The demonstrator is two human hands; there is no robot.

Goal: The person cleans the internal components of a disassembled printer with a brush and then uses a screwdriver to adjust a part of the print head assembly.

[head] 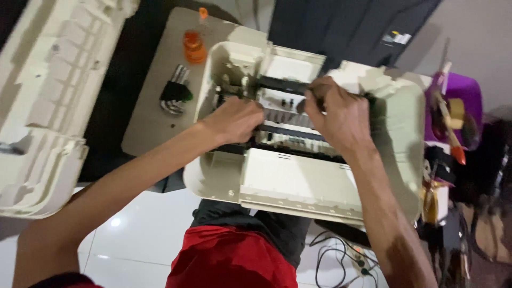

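Observation:
A cream-coloured printer (pixel 298 181) with its top cover off sits in front of me, its inner rollers and black bar (pixel 280 84) exposed. My left hand (pixel 234 120) reaches into the opened middle, fingers curled against the inner parts near the left side. My right hand (pixel 336 114) is closed around a dark tool handle (pixel 308 104) over the mechanism, on the right side of the black bar. What the tool tip touches is hidden by my fingers.
The removed cream cover (pixel 45 106) lies at the left. A set of hex keys (pixel 175 92) and an orange bottle (pixel 194 45) rest on a beige board. A purple tub (pixel 461 98) with brushes stands at right. Cables (pixel 341 256) lie on the white floor.

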